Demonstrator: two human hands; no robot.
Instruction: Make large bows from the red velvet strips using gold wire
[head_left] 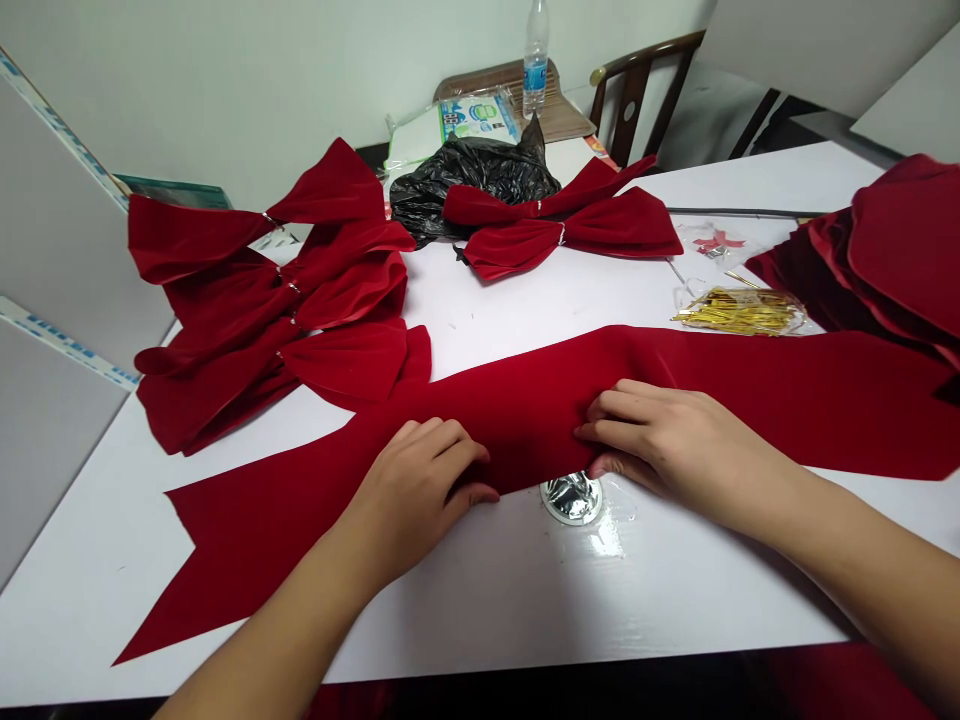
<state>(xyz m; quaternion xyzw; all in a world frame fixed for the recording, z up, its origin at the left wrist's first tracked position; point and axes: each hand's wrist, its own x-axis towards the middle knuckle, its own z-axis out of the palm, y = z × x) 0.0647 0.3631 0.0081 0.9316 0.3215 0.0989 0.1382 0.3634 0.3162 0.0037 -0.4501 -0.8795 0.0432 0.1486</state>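
A long dark-red velvet ribbon (525, 410) with a notched left end lies spread across the white table in front of me. My left hand (427, 475) rests on it left of the middle, fingers loosely bent and the thumb apart near the lower edge. On the right half, the fingertips of my right hand (652, 440) touch the velvet, with its thumb apart at the lower edge. Neither hand visibly pinches the cloth. Partly beneath the ribbon, a round silvery disc (572, 500) shows between my hands.
Several tied red bows (337, 270) are piled on the left; two more bows (600, 235) lie by a black plastic bag (480, 170). At right are a packet of gold twist ties (739, 311) and stacked red velvet pieces (892, 250). Behind stands a water bottle (535, 65).
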